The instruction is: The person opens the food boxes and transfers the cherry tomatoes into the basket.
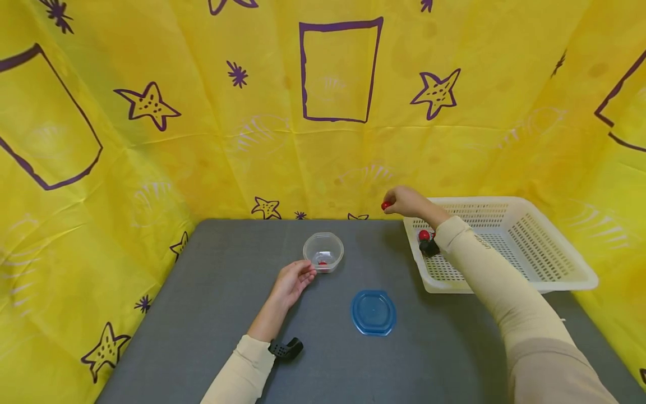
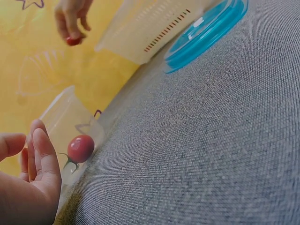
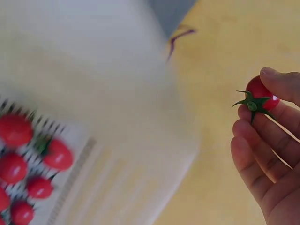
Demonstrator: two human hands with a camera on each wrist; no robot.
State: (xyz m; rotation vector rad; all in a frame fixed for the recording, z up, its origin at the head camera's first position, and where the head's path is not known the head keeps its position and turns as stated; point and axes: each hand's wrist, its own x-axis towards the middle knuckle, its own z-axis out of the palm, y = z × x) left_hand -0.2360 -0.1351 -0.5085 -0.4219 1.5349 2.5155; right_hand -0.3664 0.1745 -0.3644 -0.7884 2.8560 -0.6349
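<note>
My right hand (image 1: pixel 407 201) pinches a red cherry tomato (image 3: pixel 262 93) between thumb and fingertips, its green calyx showing in the right wrist view. It is raised over the left rear corner of a white plastic basket (image 1: pixel 560 278). My left hand (image 1: pixel 291 282) is at the near-left side of a clear plastic container (image 1: pixel 323 242), its fingertips right at the rim and the fingers loosely bent. One cherry tomato (image 2: pixel 81 148) lies inside this container. More cherry tomatoes (image 3: pixel 13 168) sit in the basket, partly hidden behind my right wrist in the head view.
A blue lid (image 1: pixel 373 312) lies flat on the grey table (image 1: pixel 227 314), between the container and the basket. Behind the table hangs a yellow patterned cloth (image 1: pixel 202 140), which also runs down both sides. Each wrist wears a black device (image 1: pixel 286 349).
</note>
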